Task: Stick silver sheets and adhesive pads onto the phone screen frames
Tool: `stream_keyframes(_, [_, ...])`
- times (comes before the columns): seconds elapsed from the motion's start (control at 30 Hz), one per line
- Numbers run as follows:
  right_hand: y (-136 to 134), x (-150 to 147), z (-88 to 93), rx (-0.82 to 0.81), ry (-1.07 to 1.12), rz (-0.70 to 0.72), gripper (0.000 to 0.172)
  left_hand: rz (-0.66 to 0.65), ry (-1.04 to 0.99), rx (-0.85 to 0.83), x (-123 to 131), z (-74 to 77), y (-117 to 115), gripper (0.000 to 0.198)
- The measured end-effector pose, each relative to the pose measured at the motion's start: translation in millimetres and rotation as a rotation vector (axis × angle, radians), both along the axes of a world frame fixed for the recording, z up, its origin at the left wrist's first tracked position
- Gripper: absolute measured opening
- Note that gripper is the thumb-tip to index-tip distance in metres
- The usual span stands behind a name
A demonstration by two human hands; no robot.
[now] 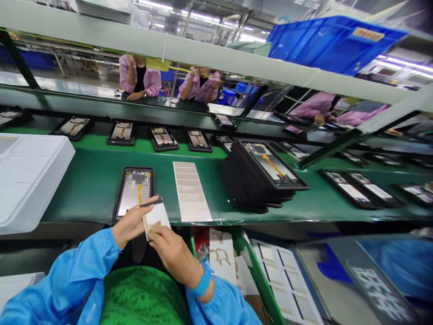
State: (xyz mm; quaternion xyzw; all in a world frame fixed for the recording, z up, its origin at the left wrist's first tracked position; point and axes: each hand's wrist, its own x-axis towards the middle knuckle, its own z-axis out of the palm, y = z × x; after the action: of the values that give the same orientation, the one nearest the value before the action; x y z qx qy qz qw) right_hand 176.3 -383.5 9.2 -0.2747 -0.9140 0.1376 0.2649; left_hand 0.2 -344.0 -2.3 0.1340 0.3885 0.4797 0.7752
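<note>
A white rectangular piece with a black end strip (161,215) was held at the near edge of a glossy green bench (91,180).
The fingers of the left hand (131,224) and right hand (176,253) pinched it, beside an opened black-framed device (127,196); a pale banded sheet (191,194) lay farther right. Beyond, people in pink jackets (152,81) showed beneath a long white beam (209,52), with a blue plastic crate (321,45) far right.

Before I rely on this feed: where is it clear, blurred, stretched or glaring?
Head view, lower middle: left hand and right hand fairly clear; head view, upper right: blue bin looks stretched; head view, far right: device blurred; head view, top: ceiling light glaring white.
</note>
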Motion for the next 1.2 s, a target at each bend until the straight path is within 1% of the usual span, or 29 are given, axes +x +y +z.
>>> stream_keyframes(0.13, [-5, 2, 3.9, 0.204, -0.141, -0.012, 0.024, 0.006, -0.002, -0.012, 7, -0.5, 1, 0.056])
stream_keyframes(0.23, [-8, 7, -0.8, 0.287, -0.196, -0.012, 0.023, 0.041, -0.015, -0.035, 14, -3.4, 0, 0.054])
stream_keyframes(0.33, [-12, 7, -10.4, 0.314, -0.200, -0.009, 0.022, 0.011, -0.007, -0.039, 23, -7.1, -5, 0.051])
stream_keyframes(0.4, [-12, 8, -15.8, 0.253, -0.094, -0.077, 0.022, -0.063, -0.052, -0.029, 29, -9.0, -10, 0.047])
stream_keyframes(0.47, [-10, 19, -20.1, 0.099, 0.098, -0.242, 0.019, -0.161, -0.150, -0.017, 36, -10.0, -16, 0.042])
stream_keyframes(0.5, [-9, 28, -22.8, 0.012, 0.202, -0.361, 0.017, -0.212, -0.211, -0.020, 39, -10.2, -20, 0.041])
stream_keyframes(0.57, [-9, 59, -32.2, -0.113, 0.363, -0.646, 0.013, -0.308, -0.322, -0.060, 44, -10.1, -27, 0.046])
stream_keyframes(0.63, [-16, 102, -49.4, -0.146, 0.410, -0.927, 0.015, -0.368, -0.392, -0.124, 48, -10.1, -31, 0.051])
stream_keyframes(0.67, [-21, 126, -60.6, -0.145, 0.382, -1.041, 0.018, -0.377, -0.409, -0.150, 49, -10.4, -32, 0.052])
stream_keyframes(0.7, [-27, 148, -72.3, -0.170, 0.309, -1.119, 0.020, -0.372, -0.415, -0.166, 50, -11.2, -33, 0.052])
stream_keyframes(0.77, [-40, 183, -92.5, -0.293, 0.040, -1.191, 0.021, -0.330, -0.405, -0.179, 52, -13.9, -32, 0.049])
stream_keyframes(0.8, [-45, 192, -98.4, -0.343, -0.097, -1.211, 0.022, -0.301, -0.392, -0.180, 53, -15.8, -32, 0.047])
stream_keyframes(0.83, [-48, 193, -100.4, -0.361, -0.199, -1.214, 0.024, -0.268, -0.372, -0.181, 55, -17.7, -32, 0.045])
stream_keyframes(0.87, [-50, 187, -98.0, -0.340, -0.241, -1.197, 0.026, -0.233, -0.344, -0.183, 58, -19.3, -32, 0.043])
stream_keyframes(0.9, [-51, 174, -91.5, -0.293, -0.220, -1.150, 0.027, -0.197, -0.312, -0.179, 61, -20.3, -33, 0.041])
stream_keyframes(0.93, [-50, 155, -81.4, -0.231, -0.156, -1.064, 0.027, -0.157, -0.277, -0.170, 64, -20.5, -34, 0.041])
stream_keyframes(0.97, [-49, 133, -68.9, -0.182, -0.057, -0.932, 0.028, -0.117, -0.243, -0.156, 67, -19.6, -36, 0.042])
stream_keyframes(1.0, [-48, 108, -55.4, -0.174, 0.022, -0.777, 0.034, -0.076, -0.210, -0.145, 70, -17.8, -37, 0.044])
stream_keyframes(1.03, [-47, 84, -42.0, -0.189, 0.042, -0.623, 0.045, -0.034, -0.180, -0.136, 71, -15.1, -39, 0.046])
stream_keyframes(1.07, [-45, 62, -30.1, -0.206, 0.046, -0.503, 0.057, 0.009, -0.157, -0.125, 71, -11.7, -41, 0.048])
stream_keyframes(1.1, [-43, 44, -20.5, -0.217, 0.056, -0.413, 0.063, 0.053, -0.139, -0.109, 67, -8.0, -42, 0.049])
stream_keyframes(1.13, [-41, 30, -13.6, -0.232, 0.060, -0.345, 0.066, 0.092, -0.125, -0.083, 61, -4.4, -44, 0.049])
stream_keyframes(1.2, [-37, 11, -7.2, -0.261, 0.106, -0.274, 0.062, 0.151, -0.073, 0.006, 41, 1.6, -46, 0.048])
